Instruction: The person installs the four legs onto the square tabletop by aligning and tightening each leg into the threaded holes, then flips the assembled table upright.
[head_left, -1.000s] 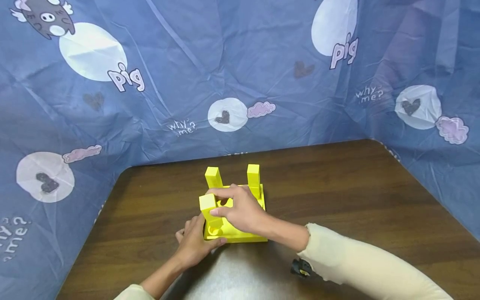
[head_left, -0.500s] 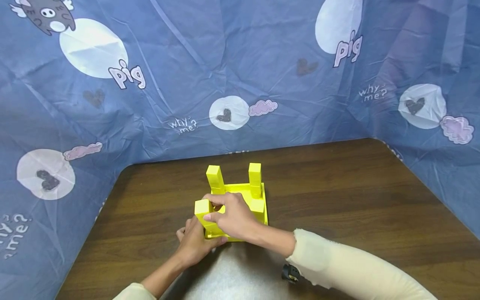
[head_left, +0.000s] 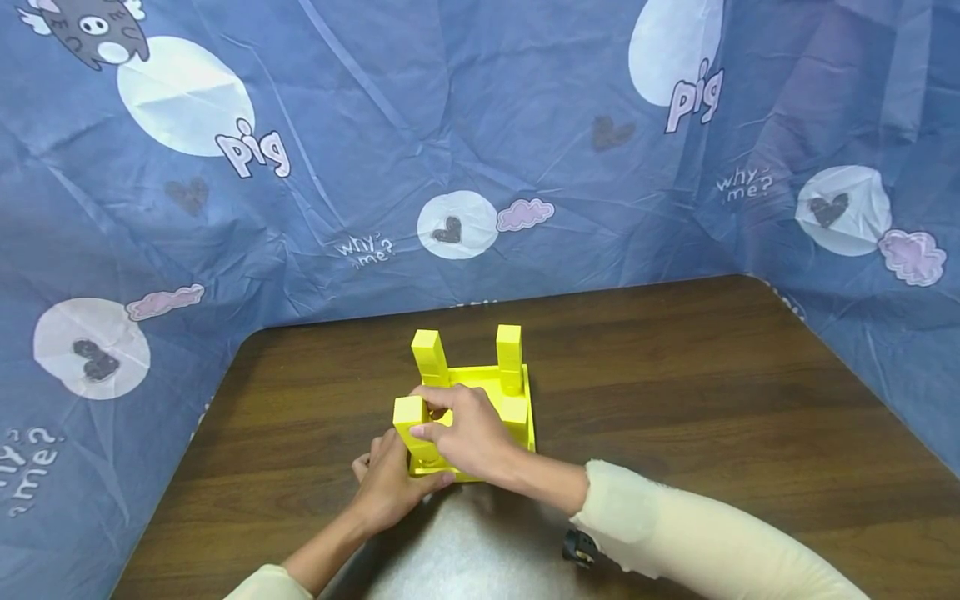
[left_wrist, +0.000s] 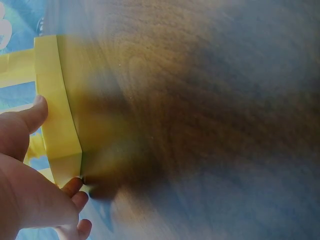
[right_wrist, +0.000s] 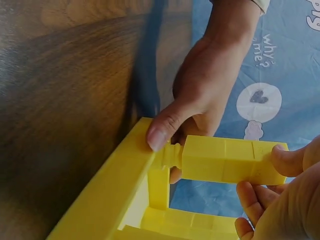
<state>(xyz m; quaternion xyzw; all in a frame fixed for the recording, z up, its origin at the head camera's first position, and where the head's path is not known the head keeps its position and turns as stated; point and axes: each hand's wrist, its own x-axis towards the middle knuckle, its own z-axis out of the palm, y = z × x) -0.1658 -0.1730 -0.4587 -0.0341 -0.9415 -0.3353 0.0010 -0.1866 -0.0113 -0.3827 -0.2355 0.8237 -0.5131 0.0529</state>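
Note:
A yellow toy table (head_left: 480, 377) lies upside down on the wooden tabletop, legs pointing up. My right hand (head_left: 476, 433) pinches the near-left square leg (head_left: 409, 412) between thumb and fingers close to its free end. In the right wrist view, a narrow ridged stub shows between this leg (right_wrist: 225, 160) and the corner of the yellow board (right_wrist: 107, 180). My left hand (head_left: 386, 487) grips that same corner, its thumb along the near edge and fingers around the left side. How deep the stub sits is hidden by the thumb and rim.
Two far legs stand upright, a left one (head_left: 430, 358) and a right one (head_left: 510, 358). The near-right leg (head_left: 514, 414) is partly behind my right hand. A blue printed cloth (head_left: 375, 150) borders the back and sides of the brown table (head_left: 675, 375).
My right hand has shifted slightly left and down with the leg. The near-right leg, earlier behind that hand, now shows. My left hand stays at the corner.

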